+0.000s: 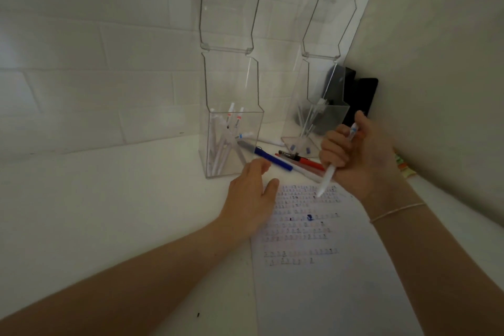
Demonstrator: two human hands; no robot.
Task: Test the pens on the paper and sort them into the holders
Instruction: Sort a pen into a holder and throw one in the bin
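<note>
I judge the testing step to be in hand: my right hand [354, 155] holds a white pen [327, 179] in a fist, fingers [334, 148] curled round the barrel, tip pointing down just above the top rows of marks on the paper [327, 281]. The tip does not look to be touching the sheet yet. My left hand [252, 194] lies flat with relaxed, straight fingers at the paper's upper left corner, gripping nothing, seemingly steadying the sheet.

The next move, as I read it, calls for lowering the tip onto a bare patch of paper and making a short stroke, then choosing a holder by whether it writes. The fist grip looks awkward for writing, so a regrip may be needed.

The left holder [231, 142], clear with its lid up, holds several white pens leaning together. The right holder [313, 117], also clear and open, holds a few pens too; I cannot count them. On the desk [109, 199] between the holders lie a blue pen [266, 157], a red pen [308, 162] and others, still unsorted.
</note>
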